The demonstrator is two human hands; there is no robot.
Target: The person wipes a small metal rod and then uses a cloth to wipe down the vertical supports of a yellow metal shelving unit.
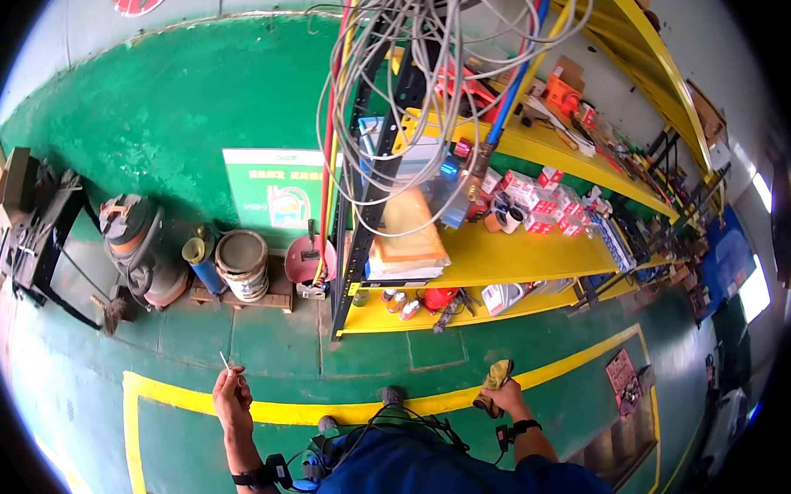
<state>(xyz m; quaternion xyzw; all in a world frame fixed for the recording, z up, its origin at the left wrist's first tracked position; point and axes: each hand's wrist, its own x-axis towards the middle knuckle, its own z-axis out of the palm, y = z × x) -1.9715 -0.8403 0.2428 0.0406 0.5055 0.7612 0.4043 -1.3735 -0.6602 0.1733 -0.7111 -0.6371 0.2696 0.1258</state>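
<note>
A thin white stick (224, 360), perhaps a cigarette, points up from the fingertips of my left hand (231, 395). That hand is raised over the green floor at the lower left. On the right, my right hand (505, 397) is closed around a crumpled yellow and dark cloth (499, 376), possibly a pair of work gloves. Both wrists carry black straps with small devices. My shoes (393, 395) stand at a yellow floor line (433, 403), between the two hands. Neither hand touches the shelving ahead.
A yellow shelf rack (519, 242) bears boxes, filters and bottles. Coiled grey cables (422, 83) hang before its post. Along the wall stand a vacuum cleaner (137, 249), a bucket (243, 272), a pink dustpan (303, 266) and a metal-topped table (39, 227). A recessed opening (615, 448) lies at lower right.
</note>
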